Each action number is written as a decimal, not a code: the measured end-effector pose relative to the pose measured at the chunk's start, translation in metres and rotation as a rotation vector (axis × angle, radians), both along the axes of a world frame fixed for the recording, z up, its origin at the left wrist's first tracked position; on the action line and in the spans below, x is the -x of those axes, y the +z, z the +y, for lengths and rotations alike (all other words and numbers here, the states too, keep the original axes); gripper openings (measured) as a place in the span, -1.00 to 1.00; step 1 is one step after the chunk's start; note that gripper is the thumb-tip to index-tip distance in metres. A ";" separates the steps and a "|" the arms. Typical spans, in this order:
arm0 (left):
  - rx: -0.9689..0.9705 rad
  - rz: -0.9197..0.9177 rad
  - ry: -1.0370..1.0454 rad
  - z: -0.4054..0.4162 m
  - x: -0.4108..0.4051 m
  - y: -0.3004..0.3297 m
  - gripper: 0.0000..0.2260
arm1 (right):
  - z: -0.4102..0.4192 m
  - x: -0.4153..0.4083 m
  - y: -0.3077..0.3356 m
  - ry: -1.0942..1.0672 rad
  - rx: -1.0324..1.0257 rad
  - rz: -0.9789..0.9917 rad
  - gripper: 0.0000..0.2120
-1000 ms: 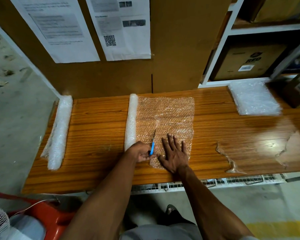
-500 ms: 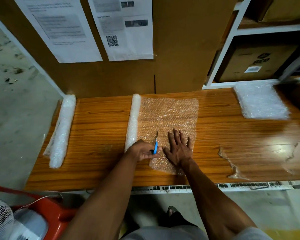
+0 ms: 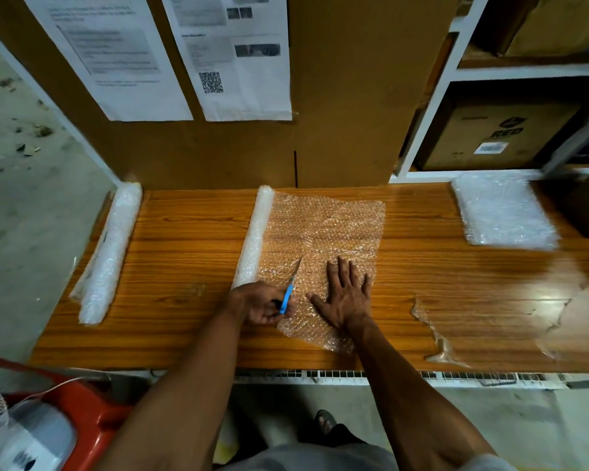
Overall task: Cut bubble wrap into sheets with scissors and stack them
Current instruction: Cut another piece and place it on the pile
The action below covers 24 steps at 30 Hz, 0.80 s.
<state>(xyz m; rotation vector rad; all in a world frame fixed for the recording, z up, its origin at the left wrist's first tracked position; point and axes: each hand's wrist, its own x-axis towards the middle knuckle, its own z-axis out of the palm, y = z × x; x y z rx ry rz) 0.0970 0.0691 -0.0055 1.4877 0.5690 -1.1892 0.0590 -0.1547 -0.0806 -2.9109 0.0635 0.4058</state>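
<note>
Head view, I'm looking down on the wooden surface [image 3: 191, 239]. My left hand [image 3: 257, 302] has its fingers curled round the blue handles of the scissors [image 3: 289, 294]; the blades point away from me, tips in the bubble wrap sheet [image 3: 327, 226]. I can't tell how far apart the blades are. My right hand [image 3: 346, 297] lies flat, fingers straight and slightly spread, palm pressing the sheet just right of the scissors. The sheet is unrolled to the right from the bubble wrap roll [image 3: 254, 239], which lies front to back mid-surface, its near end touching my left hand. The near corner of the sheet sits crumpled under my right wrist.

Stack of cut sheets [image 3: 504, 212] sits far right near the back edge, well apart from the hands. A second roll [image 3: 108, 253] lies along the left edge of the surface. Crinkled clear plastic film [image 3: 490, 331] is on the near right. Cardboard panel [image 3: 337, 96] stands behind the surface with two printed papers [image 3: 232, 59] on it, one with a QR code. Shelf to the right holds a cardboard box [image 3: 500, 134]. Red item [image 3: 82, 419] bottom left on the floor, can't tell what it is
</note>
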 end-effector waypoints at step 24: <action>0.061 0.096 -0.094 -0.022 -0.021 0.012 -0.41 | -0.025 -0.004 0.009 -0.017 -0.027 0.056 0.16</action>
